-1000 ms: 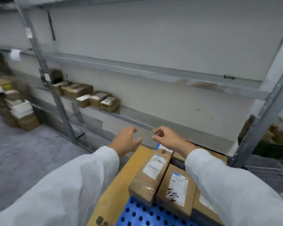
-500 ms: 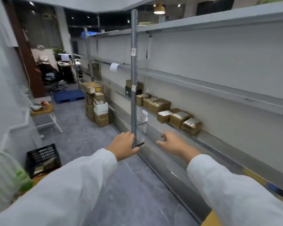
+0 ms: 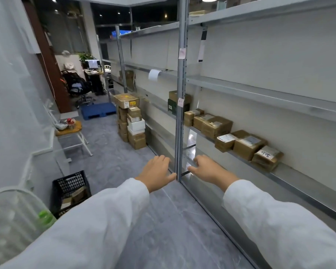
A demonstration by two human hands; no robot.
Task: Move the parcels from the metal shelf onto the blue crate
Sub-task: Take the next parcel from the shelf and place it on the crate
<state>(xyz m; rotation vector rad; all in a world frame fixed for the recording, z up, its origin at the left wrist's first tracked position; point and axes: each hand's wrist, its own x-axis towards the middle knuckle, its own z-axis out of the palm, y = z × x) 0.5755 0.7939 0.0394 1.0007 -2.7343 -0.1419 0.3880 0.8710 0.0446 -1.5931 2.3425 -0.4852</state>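
Observation:
Several brown cardboard parcels sit in a row on the metal shelf (image 3: 291, 177) to my right. The nearest parcel (image 3: 268, 157) has handwriting on its label; a larger one (image 3: 248, 145) and a white-labelled one (image 3: 224, 141) lie beside it, with more parcels (image 3: 215, 125) further along. My left hand (image 3: 157, 174) and my right hand (image 3: 208, 168) are stretched out in front of me, empty, fingers relaxed, on either side of the shelf's upright post (image 3: 179, 113). Both are well short of the parcels. The blue crate is out of view.
A stack of cardboard boxes (image 3: 133, 123) stands on the floor by the shelf. A black plastic crate (image 3: 70, 189) sits at lower left, a small stool (image 3: 72, 131) beyond it, a blue pallet (image 3: 97, 110) further back. The grey aisle floor runs ahead.
My view has swung left from the blue crate and its parcels to the aisle and shelf. Both hands stay out in front, empty, and the shelf parcels have come closer.

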